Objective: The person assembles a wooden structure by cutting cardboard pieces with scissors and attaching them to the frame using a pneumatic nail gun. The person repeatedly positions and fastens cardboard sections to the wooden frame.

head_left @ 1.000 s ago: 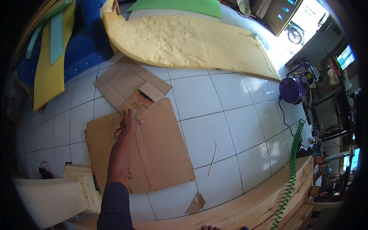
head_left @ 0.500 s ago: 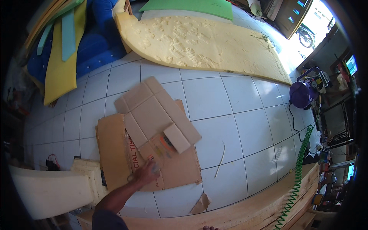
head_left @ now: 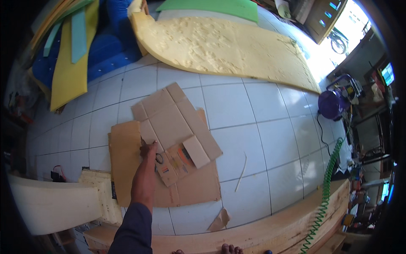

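Navy sleeve (head_left: 134, 226) stretched forward, a person reaches past a timber beam (head_left: 270, 230), bare toes (head_left: 229, 249) showing at its near side. Just beyond, a torn brown scrap (head_left: 219, 220) lies on white floor tiles (head_left: 279, 144), near a large cardboard sheet (head_left: 194, 192). Partly over that sheet rests a smaller unfolded carton (head_left: 167, 116), where the left hand (head_left: 147, 149) meets its left edge; from where I stand, I cannot tell whether the fingers grip the board. Close beside that hand is a dark ring-shaped handle (head_left: 159, 158), its hold equally unclear. The right hand is out of my sight, its state unknown. Farther right, a green coiled hose (head_left: 325, 190) rises toward a purple compressor (head_left: 331, 104); across the room, a pale yellow foam slab (head_left: 237, 51) stretches in front of a green sheet (head_left: 215, 7).
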